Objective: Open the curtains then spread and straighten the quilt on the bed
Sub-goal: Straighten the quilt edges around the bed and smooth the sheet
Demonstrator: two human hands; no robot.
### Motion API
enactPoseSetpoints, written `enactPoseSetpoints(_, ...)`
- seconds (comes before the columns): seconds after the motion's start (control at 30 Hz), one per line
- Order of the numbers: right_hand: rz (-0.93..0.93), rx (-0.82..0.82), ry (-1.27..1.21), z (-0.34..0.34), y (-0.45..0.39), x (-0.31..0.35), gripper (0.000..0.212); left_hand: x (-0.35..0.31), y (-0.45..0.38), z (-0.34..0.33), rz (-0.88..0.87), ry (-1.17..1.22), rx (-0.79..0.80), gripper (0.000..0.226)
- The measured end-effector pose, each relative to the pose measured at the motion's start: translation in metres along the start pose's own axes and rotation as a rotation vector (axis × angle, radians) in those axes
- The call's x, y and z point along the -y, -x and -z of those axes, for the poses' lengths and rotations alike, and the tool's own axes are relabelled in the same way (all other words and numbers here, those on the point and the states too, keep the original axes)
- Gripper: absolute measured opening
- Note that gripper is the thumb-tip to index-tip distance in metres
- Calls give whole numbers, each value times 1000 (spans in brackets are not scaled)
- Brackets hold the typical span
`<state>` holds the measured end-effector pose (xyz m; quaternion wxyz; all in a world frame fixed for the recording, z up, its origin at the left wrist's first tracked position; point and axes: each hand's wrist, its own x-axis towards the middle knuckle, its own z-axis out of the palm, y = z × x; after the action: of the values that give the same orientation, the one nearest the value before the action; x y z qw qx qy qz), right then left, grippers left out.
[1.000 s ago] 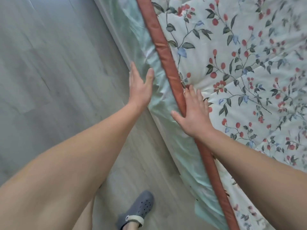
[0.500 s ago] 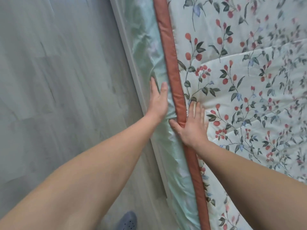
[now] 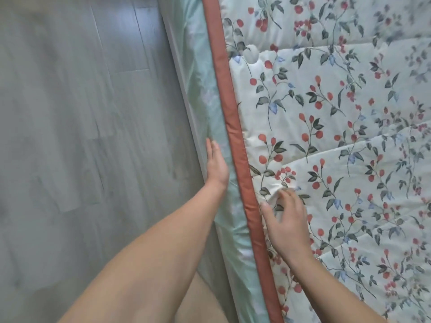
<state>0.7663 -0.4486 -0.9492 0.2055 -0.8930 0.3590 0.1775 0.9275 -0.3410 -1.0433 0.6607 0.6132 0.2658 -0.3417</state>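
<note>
quilt (image 3: 326, 136) spread on the bed, rust border (image 3: 233, 127) along its left edge | soft, light, puckers easily; best taken by the border | right hand (image 3: 285, 226) fingers loosely spread, bunching cloth | left hand (image 3: 215, 167) flat against green sheet (image 3: 200, 73), holding nothing

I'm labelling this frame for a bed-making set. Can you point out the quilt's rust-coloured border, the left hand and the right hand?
rust-coloured border (image 3: 229, 113): head view, mid-length of the strip.
left hand (image 3: 217, 167): head view, back of the hand.
right hand (image 3: 288, 226): head view, back of the hand.
</note>
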Motion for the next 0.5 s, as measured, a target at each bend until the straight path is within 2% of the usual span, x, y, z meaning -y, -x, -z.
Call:
enactPoseSetpoints(0.07,153,-137,-7,9,-46,31,72,8,-16,-4,85,38,6,69)
enactPoseSetpoints(0.13,295,-125,72,-3,-95,66,76,-1,-24,4,180,51,-16,80)
enactPoseSetpoints(0.17,331,-83,134,-13,-117,83,78,-14,-28,9,175,47,-26,79)
enactPoseSetpoints(0.23,335,0,262,-33,-144,107,82,-49,-41,15,42,47,-54,72)
enactPoseSetpoints(0.3,305,51,359,-40,-147,116,86,-87,-63,12,-28,31,-62,76)
enactPoseSetpoints(0.4,295,182,351,-21,-148,119,88,-114,-99,0,46,68,-94,114)
enactPoseSetpoints(0.43,299,225,332,-10,-149,121,85,-110,-108,2,110,90,-96,118)
enactPoseSetpoints(0.5,316,190,160,22,-161,136,68,-120,-111,7,200,144,-43,107)
